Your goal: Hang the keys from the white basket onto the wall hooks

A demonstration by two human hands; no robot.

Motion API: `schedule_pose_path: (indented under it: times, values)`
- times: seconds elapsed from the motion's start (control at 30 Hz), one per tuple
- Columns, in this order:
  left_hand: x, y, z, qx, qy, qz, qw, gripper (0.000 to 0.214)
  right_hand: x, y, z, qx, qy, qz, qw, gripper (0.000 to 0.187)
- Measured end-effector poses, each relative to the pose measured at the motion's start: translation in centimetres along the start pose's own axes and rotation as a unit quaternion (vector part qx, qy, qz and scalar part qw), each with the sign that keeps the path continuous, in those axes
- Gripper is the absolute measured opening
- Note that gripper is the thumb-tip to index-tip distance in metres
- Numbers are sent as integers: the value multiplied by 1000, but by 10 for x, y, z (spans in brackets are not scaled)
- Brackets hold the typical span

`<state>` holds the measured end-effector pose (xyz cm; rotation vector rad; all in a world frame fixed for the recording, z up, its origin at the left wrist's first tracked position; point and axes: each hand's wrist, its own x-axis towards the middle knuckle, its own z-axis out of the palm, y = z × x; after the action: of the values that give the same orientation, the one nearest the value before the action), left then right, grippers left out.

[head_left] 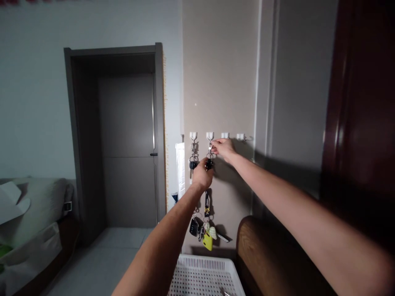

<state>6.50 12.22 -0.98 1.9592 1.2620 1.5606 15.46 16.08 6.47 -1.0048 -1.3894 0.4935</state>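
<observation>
My right hand [224, 149] pinches a metal clasp [210, 145] just under the second white hook [210, 135] on the beige wall panel. Just below, my left hand [202, 176] is closed around the keys [209, 164] with black heads that hang from that clasp's ring. Whether the clasp is seated on the hook is hard to make out. At the left hook [193, 135] hangs another clasp [193, 149] with a ring and black-headed key. Lower down dangle a black strap [207, 204], a dark key fob [194, 227] and a yellow tag [207, 241].
A white perforated basket [202, 261] stands below the keys, beside a brown wooden rounded piece [251, 246]. Two more white hooks [225, 135] are to the right. A grey door [128, 152] is set back at left, near a sofa [40, 201].
</observation>
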Motion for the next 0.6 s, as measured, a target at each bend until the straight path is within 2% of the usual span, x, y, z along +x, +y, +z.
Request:
schedule_pose_path:
  times: [0.2, 0.3, 0.37, 0.47, 0.53, 0.6]
  values:
    - [-6, -3, 2, 21, -16, -2, 1000, 47, 0, 7, 2, -44, 9, -12, 999, 15]
    - [-24, -11, 1, 5, -32, -19, 999, 47, -5, 16, 0, -81, 11, -31, 996, 21]
    - [-44, -25, 1, -4, -44, -39, 998, 47, -18, 26, -3, -112, -2, -50, 992, 24]
    - [-86, -59, 2, 9, -67, -84, 994, 42, -57, 55, -6, -172, -79, -78, 979, 26]
    - [-118, -86, 2, 38, -96, -126, 987, 37, -96, 79, -8, -222, -166, -78, 958, 25]
    - [-149, -111, 1, 78, -140, -170, 972, 34, -140, 104, -10, -266, -280, -56, 921, 24]
